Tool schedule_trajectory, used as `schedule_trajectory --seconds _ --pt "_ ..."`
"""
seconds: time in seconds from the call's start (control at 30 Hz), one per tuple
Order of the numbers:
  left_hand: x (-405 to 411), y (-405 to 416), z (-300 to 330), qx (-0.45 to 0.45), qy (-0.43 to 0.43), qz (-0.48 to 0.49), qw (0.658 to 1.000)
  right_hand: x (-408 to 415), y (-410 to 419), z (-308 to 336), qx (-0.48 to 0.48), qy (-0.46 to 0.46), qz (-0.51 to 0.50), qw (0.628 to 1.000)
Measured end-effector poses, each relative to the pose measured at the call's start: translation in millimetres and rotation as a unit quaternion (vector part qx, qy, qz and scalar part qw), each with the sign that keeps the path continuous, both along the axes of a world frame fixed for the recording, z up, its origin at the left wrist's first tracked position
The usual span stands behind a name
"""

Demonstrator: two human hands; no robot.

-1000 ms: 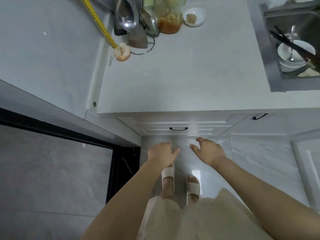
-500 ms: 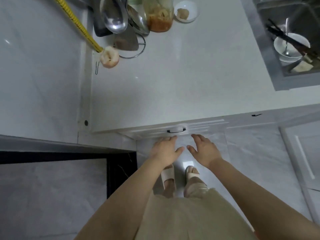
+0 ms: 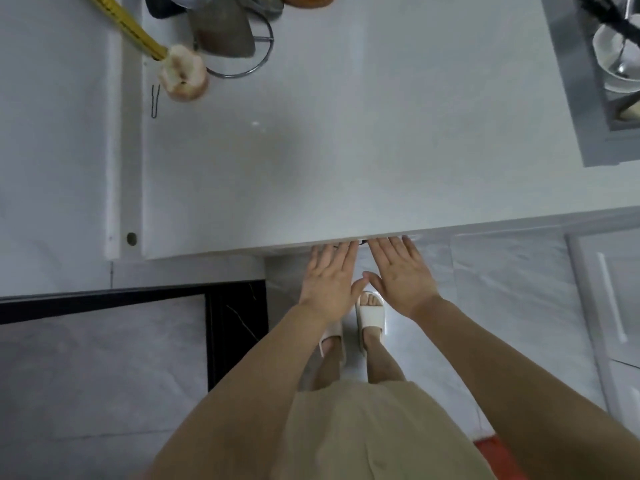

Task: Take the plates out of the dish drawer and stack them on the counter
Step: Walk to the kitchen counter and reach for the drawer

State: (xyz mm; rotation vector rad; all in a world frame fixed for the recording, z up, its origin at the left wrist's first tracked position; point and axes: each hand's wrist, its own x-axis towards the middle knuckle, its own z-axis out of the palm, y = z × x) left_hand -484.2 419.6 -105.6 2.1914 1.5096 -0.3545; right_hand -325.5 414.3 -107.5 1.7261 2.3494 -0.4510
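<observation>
I look straight down on the white counter (image 3: 346, 150). Its front edge hides the dish drawer below; only a sliver of the drawer's black handle (image 3: 363, 242) shows between my fingertips. My left hand (image 3: 329, 282) and my right hand (image 3: 403, 275) are side by side, palms down, fingers stretched forward with the tips under the counter's edge at the handle. Whether the fingers touch the handle is hidden. Neither hand holds anything. No plates are in view.
A bitten apple (image 3: 183, 77), a yellow tape measure (image 3: 124, 26), a hairpin (image 3: 154, 100) and a wire rack with utensils (image 3: 239, 39) crowd the counter's back left. The sink (image 3: 588, 109) with a bowl (image 3: 613, 57) is at the right. My sandalled feet (image 3: 370, 313) stand below.
My view has moved over the counter, so the drawer front is now hidden. Both hands have reached forward and flattened, fingertips now under the counter edge at the handle.
</observation>
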Motion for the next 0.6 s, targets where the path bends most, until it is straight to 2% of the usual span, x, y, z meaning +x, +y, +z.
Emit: schedule_trajectory --seconds 0.3,0.6 --pt "5 12 -6 0.030 0.006 0.052 0.998 12 5 -5 0.124 -0.001 0.019 0.992" --pt "12 9 -8 0.049 0.025 0.093 0.994 14 8 -9 0.157 0.035 0.016 0.987"
